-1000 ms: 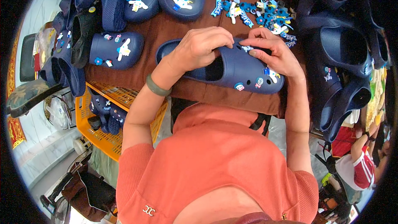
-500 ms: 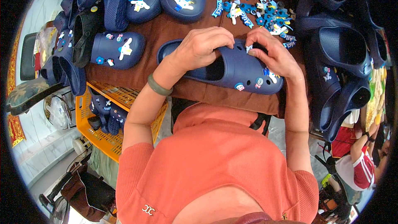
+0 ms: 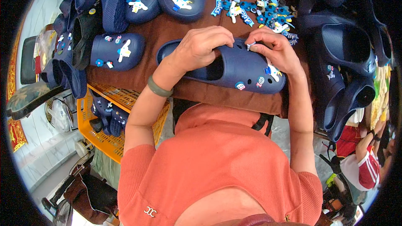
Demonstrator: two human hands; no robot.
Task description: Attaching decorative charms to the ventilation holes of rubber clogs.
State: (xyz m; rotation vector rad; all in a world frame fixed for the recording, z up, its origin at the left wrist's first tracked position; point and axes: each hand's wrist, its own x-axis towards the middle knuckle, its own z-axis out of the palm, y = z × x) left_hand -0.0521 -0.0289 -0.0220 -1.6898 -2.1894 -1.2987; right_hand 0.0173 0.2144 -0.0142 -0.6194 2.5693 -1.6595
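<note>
Putting a little charm on a dark blue clog

The left hand (image 3: 200,47) wraps over the clog (image 3: 234,68) in the middle of the brown desk (image 3: 167,31), holding it steady. The right hand (image 3: 274,50) pinches a small charm (image 3: 250,46) at a hole on top. It looks like the press-in step; next it needs a firm push. The clog already has a few charms on its side.

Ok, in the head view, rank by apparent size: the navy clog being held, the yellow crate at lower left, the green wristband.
1. Yellow crate, though partly hidden under the table, so its lead over the clog is unsure.
2. Navy clog, held by the left hand and right hand.
3. Green wristband, clearly smallest.
</note>
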